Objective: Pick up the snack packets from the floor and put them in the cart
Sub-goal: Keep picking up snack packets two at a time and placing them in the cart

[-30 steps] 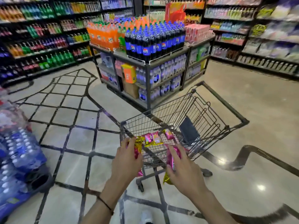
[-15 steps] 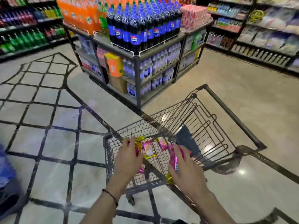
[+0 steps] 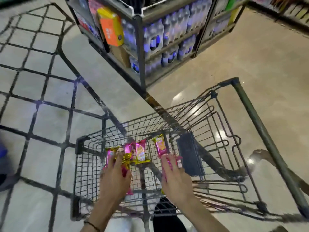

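Two hands (image 3: 115, 180) (image 3: 175, 181), one cart (image 3: 250, 113), several packets (image 3: 140, 153)

Wire cart (image 3: 93, 164) (on tiled floor (image 3: 41, 114)) holds snack packets (image 3: 141, 152).

Two hands (image 3: 115, 180) reach into one wire cart (image 3: 247, 108) that holds at least five pink-and-gold snack packets (image 3: 141, 153), near one orange box (image 3: 112, 29) on one shelf rack (image 3: 139, 47).

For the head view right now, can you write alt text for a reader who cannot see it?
Two bare hands, left hand and right hand, reach into a wire shopping cart, each holding pink and gold snack packets above two more packets on the cart's floor. A shelf of bottled drinks stands behind.
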{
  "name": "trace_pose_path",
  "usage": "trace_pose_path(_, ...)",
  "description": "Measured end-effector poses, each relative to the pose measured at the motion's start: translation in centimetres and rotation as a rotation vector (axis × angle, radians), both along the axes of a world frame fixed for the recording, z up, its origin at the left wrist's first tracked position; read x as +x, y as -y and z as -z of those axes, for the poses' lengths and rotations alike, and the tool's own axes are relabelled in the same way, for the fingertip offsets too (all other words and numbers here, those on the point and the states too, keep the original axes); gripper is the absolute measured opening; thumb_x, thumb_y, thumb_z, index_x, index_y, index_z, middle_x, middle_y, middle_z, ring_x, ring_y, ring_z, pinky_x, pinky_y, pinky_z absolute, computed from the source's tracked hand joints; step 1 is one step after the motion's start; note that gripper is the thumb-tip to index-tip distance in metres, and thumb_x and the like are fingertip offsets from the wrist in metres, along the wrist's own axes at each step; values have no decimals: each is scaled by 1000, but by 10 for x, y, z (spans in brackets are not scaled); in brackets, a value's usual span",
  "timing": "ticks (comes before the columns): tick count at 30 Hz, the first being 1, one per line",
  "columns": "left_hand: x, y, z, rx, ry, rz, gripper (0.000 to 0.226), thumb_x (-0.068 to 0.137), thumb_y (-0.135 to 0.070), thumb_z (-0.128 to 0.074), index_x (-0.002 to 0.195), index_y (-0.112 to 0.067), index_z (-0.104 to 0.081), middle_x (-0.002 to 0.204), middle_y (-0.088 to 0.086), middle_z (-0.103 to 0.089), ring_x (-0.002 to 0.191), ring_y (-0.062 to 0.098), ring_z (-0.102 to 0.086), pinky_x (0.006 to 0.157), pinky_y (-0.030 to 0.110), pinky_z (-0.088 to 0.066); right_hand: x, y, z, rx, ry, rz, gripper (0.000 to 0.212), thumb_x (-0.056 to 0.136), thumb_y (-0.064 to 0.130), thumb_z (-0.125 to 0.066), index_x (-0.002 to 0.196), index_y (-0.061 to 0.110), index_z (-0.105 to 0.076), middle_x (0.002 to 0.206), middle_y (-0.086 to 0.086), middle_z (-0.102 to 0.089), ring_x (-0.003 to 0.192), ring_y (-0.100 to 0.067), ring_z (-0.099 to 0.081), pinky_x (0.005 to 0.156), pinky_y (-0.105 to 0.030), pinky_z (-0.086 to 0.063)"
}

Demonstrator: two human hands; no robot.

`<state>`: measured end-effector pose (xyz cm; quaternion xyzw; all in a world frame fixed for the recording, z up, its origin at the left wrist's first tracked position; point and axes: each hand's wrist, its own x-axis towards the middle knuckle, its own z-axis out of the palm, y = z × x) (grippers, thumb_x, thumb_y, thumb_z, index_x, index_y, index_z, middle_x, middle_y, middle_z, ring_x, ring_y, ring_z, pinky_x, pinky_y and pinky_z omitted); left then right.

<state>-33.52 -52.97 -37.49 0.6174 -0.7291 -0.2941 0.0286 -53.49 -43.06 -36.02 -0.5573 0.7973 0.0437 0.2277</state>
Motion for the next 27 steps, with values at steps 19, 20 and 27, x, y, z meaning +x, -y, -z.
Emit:
trace_pose_path(19,-82,-2,245,298,300,136,63,99,-22,-56,151,-23,-21,162,10,-13,139,38,-39,100,49,-50,-41,50,260,224,94,-96,85,92,24,-61,155,30,-4,164,-3,-5,83,-25,-64,64,-35,-57)
trace_pose_path(20,-84,-4,259,308,297,123,64,99,-22,-56,151,-22,-20,162,11,-12,140,39,-36,98,47,-52,-40,51,271,225,83,-102,85,93,27,-61,155,30,-3,164,-3,-4,88,-26,-65,67,-35,-57)
trace_pose_path(27,-89,-17,323,267,244,75,63,100,-28,-55,152,-24,-21,158,11,-16,139,38,-32,91,46,-57,-39,51,333,247,48,-95,83,98,29,-55,156,34,4,166,1,1,85,-22,-64,67,-35,-56)
